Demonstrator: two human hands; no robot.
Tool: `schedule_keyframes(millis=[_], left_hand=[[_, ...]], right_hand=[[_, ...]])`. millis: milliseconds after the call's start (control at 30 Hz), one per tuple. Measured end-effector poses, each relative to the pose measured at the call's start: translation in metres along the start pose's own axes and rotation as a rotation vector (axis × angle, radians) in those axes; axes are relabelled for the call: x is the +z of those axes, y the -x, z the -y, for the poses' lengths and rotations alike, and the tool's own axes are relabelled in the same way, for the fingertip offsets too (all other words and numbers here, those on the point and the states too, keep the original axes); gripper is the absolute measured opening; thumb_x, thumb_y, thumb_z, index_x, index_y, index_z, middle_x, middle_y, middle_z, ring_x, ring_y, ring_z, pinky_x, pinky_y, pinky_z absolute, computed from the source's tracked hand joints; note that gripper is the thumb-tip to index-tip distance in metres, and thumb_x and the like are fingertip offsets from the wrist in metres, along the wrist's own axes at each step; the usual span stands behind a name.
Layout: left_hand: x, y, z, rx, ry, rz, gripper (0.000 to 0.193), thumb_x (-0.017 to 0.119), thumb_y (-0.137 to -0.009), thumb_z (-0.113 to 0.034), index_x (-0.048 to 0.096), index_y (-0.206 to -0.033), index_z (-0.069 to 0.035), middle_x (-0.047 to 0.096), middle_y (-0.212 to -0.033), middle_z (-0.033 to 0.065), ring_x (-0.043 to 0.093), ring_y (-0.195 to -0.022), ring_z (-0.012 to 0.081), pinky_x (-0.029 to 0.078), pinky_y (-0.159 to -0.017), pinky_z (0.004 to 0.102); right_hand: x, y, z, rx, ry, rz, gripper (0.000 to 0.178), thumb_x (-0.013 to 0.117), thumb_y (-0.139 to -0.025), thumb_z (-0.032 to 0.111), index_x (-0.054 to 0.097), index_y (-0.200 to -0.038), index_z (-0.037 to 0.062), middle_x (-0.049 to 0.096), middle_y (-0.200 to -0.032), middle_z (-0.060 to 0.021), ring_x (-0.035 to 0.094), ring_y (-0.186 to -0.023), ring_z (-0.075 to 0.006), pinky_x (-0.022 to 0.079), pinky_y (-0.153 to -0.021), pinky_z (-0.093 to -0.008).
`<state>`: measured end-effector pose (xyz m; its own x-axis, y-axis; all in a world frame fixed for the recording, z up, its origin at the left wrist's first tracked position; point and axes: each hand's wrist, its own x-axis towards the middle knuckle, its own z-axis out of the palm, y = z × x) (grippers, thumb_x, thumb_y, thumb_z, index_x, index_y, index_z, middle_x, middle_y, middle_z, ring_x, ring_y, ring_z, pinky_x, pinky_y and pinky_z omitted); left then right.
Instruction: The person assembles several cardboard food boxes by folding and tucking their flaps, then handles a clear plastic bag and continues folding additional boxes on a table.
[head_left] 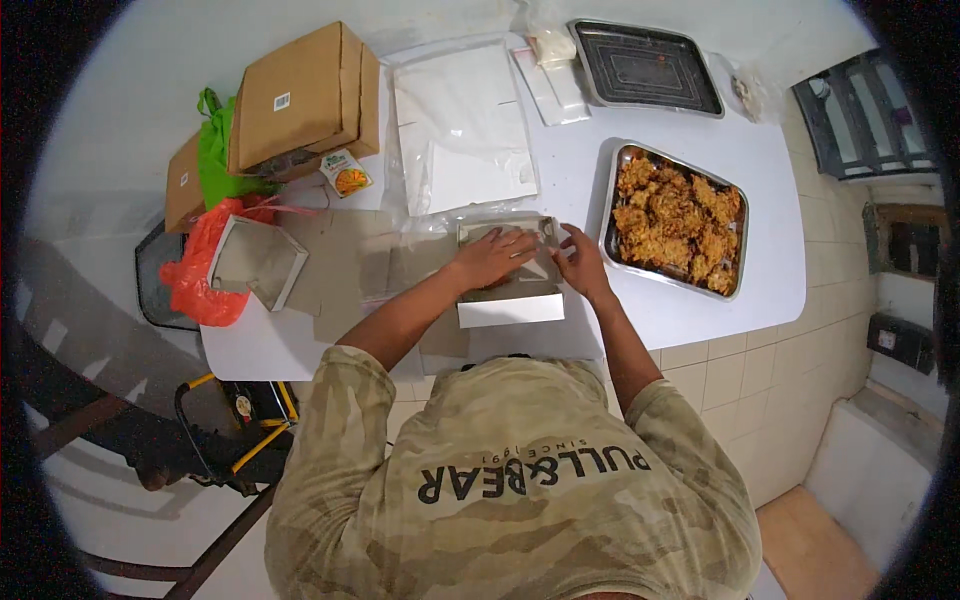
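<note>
Fingers extended, the left hand [497, 256] spans a white box [512, 311] at the table's [775, 230] near edge; the box's right side meets the right hand's [580, 262] curled fingers, grip unclear.

A small cardboard box [512, 311] with a grey inside and a white wall lies just above the middle of the frame. It sits open side up, its white wall toward the lower edge.

On the worktop [775, 240], a box [512, 310] is placed between a second box [291, 281] at left and a tray [606, 215] of food [678, 222] at right; sheets [465, 120] are laid behind.
</note>
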<state>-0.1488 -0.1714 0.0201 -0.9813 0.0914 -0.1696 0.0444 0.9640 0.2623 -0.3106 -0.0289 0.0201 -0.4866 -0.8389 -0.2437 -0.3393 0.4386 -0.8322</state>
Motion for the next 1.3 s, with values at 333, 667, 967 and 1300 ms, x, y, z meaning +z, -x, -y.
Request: schedule_keyframes(millis=[333,667,967,1300], left_hand=[[0.014,-0.010,-0.001,0.042,-0.257,0.064,0.060,0.047,-0.079,-0.040,0.025,-0.132,-0.019,0.012,-0.141,0.0039,0.024,-0.125,0.0232,0.022,-0.099,0.0500],[0.020,-0.013,-0.003,0.104,-0.361,-0.163,0.062,0.052,-0.077,-0.034,0.026,-0.131,-0.019,0.025,-0.135,0.0053,0.035,-0.114,0.0231,0.028,-0.094,0.0493],[-0.034,0.005,0.009,-0.175,0.315,-0.373,0.034,0.053,-0.073,-0.006,0.052,-0.107,-0.008,0.052,-0.109,0.0084,0.056,-0.086,0.0274,0.045,-0.076,0.0329],[0.010,0.071,-0.024,-1.079,0.585,-0.501,0.024,0.053,-0.078,-0.013,0.053,-0.101,-0.006,0.055,-0.100,0.0129,0.057,-0.078,0.0262,0.044,-0.070,0.0353]], right_hand=[[0.012,0.011,-0.038,0.169,-0.304,0.044,0.039,0.043,-0.088,0.035,0.054,-0.102,0.0012,0.059,-0.091,-0.0140,0.059,-0.078,-0.0222,0.047,-0.068,-0.0310],[0.004,0.009,-0.024,0.247,-0.558,0.053,0.042,0.036,-0.090,0.038,0.053,-0.104,0.0021,0.060,-0.084,-0.0116,0.057,-0.067,-0.0158,0.047,-0.060,-0.0272],[-0.017,0.014,0.011,0.085,-0.185,0.064,0.035,0.063,-0.075,0.027,0.054,-0.098,0.0028,0.061,-0.078,-0.0142,0.061,-0.063,-0.0211,0.048,-0.058,-0.0312],[-0.005,0.001,0.000,-0.072,0.164,0.066,0.028,0.064,-0.072,0.018,0.057,-0.092,0.0011,0.060,-0.083,-0.0156,0.061,-0.070,-0.0289,0.048,-0.061,-0.0371]])
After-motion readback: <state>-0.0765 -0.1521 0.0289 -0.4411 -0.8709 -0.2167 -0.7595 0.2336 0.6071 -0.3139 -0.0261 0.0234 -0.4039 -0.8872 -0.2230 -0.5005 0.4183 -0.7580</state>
